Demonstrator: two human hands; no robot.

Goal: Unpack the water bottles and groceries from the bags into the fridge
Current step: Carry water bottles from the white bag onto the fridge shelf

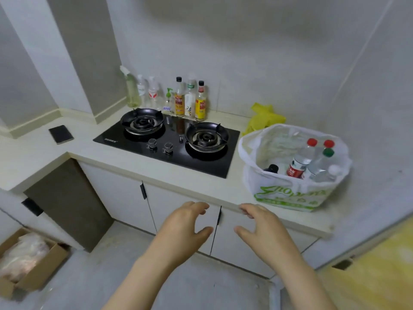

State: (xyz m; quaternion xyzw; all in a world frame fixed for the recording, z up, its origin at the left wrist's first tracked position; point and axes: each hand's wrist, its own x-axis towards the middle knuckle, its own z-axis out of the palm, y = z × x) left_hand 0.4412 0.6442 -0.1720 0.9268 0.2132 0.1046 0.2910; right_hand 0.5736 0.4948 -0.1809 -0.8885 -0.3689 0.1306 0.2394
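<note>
A white shopping bag (288, 195) with green lettering stands open on the right end of the counter. Inside it are several clear water bottles (304, 159) with red, green and white caps, and a dark-capped bottle (271, 168). A crumpled yellow bag (263, 118) lies behind it against the wall. My left hand (185, 229) and my right hand (261, 229) hover side by side in front of the cabinet doors, below the counter edge. Both hold nothing, with fingers loosely spread. The fridge is out of sight.
A black two-burner gas hob (169, 139) sits in the counter, with several sauce and spray bottles (178, 99) lined along the wall behind it. A dark wallet-like item (60, 134) lies at the left. A cardboard box (29, 262) stands on the floor at the lower left.
</note>
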